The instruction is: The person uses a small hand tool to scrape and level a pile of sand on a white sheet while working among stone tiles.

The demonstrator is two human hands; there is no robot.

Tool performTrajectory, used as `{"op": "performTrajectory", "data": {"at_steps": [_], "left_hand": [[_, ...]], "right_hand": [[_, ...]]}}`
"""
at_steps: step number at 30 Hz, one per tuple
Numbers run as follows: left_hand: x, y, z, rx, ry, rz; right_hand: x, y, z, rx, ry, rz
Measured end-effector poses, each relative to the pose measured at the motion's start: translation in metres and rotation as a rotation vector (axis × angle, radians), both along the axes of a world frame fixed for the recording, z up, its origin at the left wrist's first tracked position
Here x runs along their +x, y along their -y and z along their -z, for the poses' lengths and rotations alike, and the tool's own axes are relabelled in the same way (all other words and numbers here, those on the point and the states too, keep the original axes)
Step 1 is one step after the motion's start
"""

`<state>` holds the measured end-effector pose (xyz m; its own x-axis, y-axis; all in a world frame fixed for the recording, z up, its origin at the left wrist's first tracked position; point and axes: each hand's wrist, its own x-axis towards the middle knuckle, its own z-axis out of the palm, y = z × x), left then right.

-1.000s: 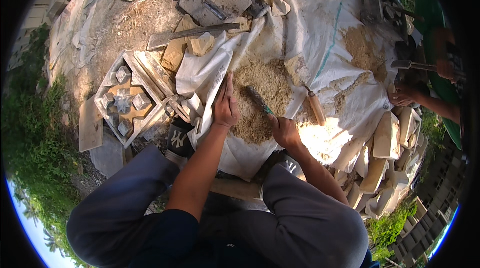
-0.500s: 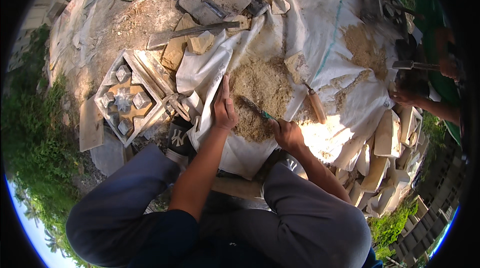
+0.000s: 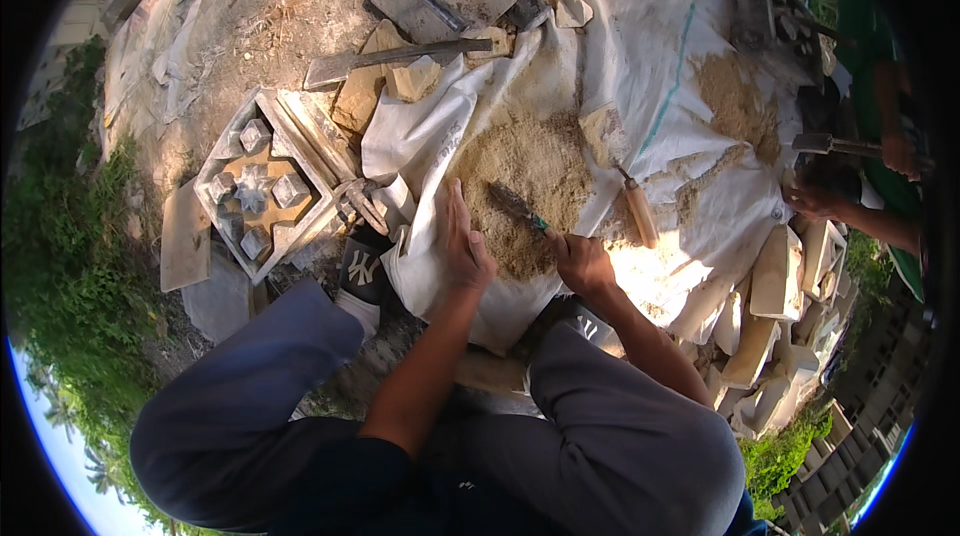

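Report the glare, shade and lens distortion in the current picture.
Head view: sunlight washes out a patch of the white sheet just right of the right hand; head view: the co-worker's green clothing sinks into shade; head view: fisheye distortion bows the outer scene, with black corners.

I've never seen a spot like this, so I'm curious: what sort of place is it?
Probably an outdoor masonry work area: a sandy heap on white sheeting, a wooden-handled trowel, and pale blocks piled at the right.
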<state>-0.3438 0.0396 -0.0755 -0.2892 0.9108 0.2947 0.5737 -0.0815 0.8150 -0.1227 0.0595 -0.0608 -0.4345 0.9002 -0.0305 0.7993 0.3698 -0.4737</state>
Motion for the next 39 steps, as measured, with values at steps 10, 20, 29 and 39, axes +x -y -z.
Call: {"op": "performTrajectory", "data": {"at_steps": [10,20,29,39], "left_hand": [[-0.001,0.002,-0.008,-0.046,-0.091,-0.025],[-0.004,0.005,-0.015,-0.088,-0.032,-0.012],[-0.007,0.013,-0.011,-0.064,0.005,-0.021],[0.006,0.003,-0.005,-0.067,0.012,0.033]], "right_hand": [[-0.002,-0.008,-0.033,-0.334,-0.269,0.037],[-0.002,-0.003,-0.047,-0.422,-0.235,0.138],[-0.012,-0.011,-0.034,0.107,-0.017,0.026],[0.023,-0.004,0.004,0.075,0.038,0.040]]}}
